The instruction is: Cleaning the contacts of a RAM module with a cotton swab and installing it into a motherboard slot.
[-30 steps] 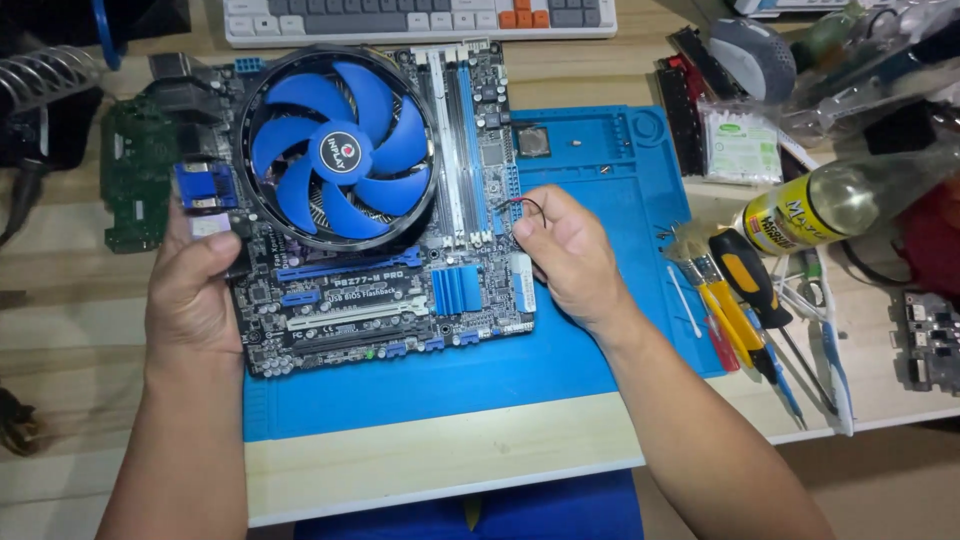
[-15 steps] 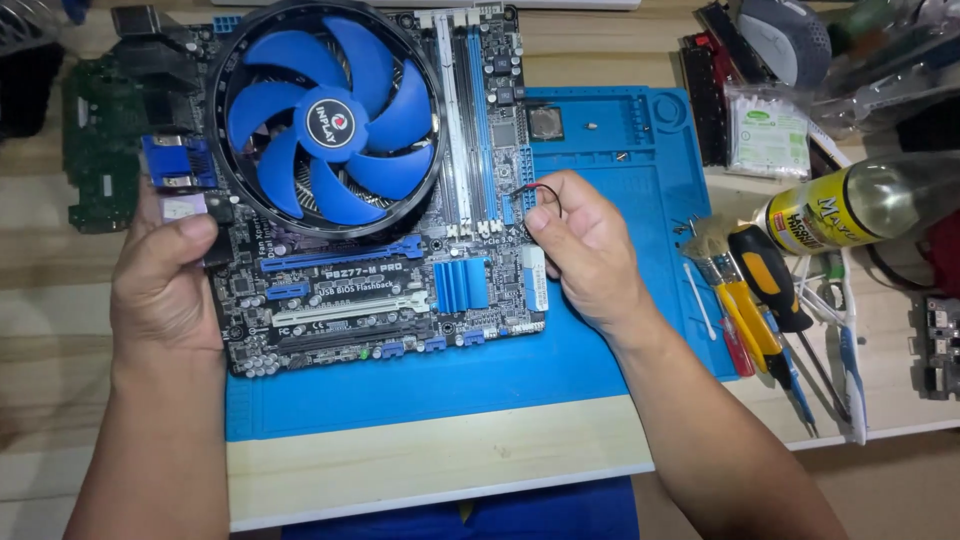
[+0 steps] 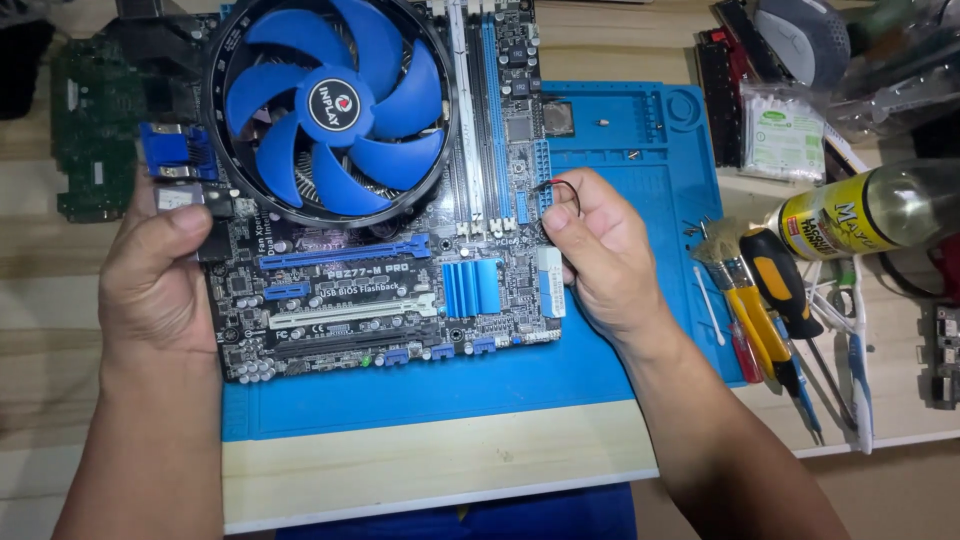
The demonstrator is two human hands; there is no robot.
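Note:
A black computer motherboard [image 3: 360, 290] with blue slots lies on a blue work mat [image 3: 640, 330]. A large cooler with a blue fan [image 3: 330, 105] sits on its upper half. My left hand [image 3: 160, 270] grips the board's left edge by the port block, thumb on top. My right hand [image 3: 600, 250] holds the board's right edge and pinches a thin black and red fan wire [image 3: 562, 187] between thumb and forefinger.
Yellow-handled screwdrivers [image 3: 760, 300] and other small tools lie right of the mat. A clear bottle with a yellow label [image 3: 870, 215] lies on its side there. A green circuit board [image 3: 90, 130] rests at the far left. A packet of cotton swabs [image 3: 780, 130] sits at the upper right.
The view has closed in on the board, which now fills more of the frame. Both hands keep their grip on the board's edges, the right still pinching the wire.

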